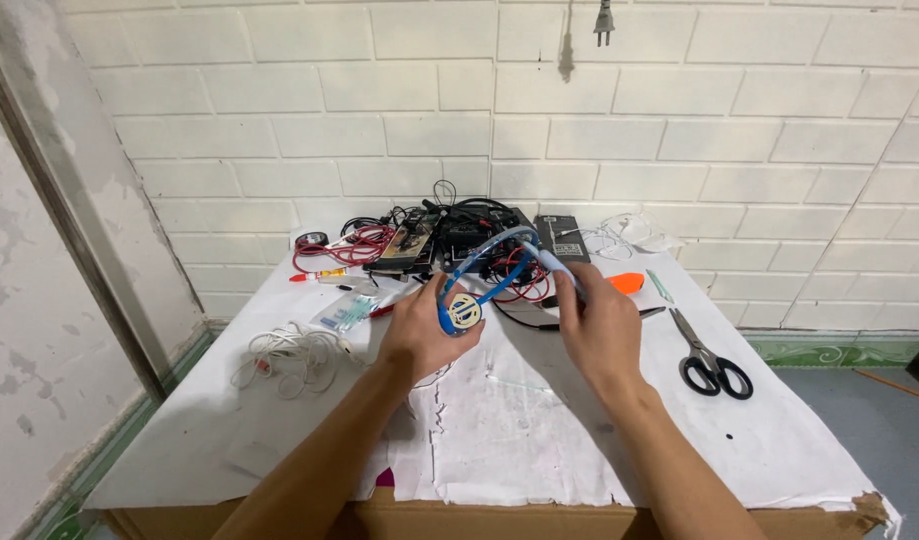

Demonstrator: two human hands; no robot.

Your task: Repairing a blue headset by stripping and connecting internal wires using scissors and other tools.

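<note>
Blue headphones (489,275) arch upward between hands (424,330).

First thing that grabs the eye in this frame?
Both hands raised mid-frame: the left hand grips the round blue-and-white earpiece of a blue headset, and the right hand holds its other end. Behind them, a tangle of red and black cables lies by the wall. Black-handled scissors lie to the right on the white table cover.
</note>
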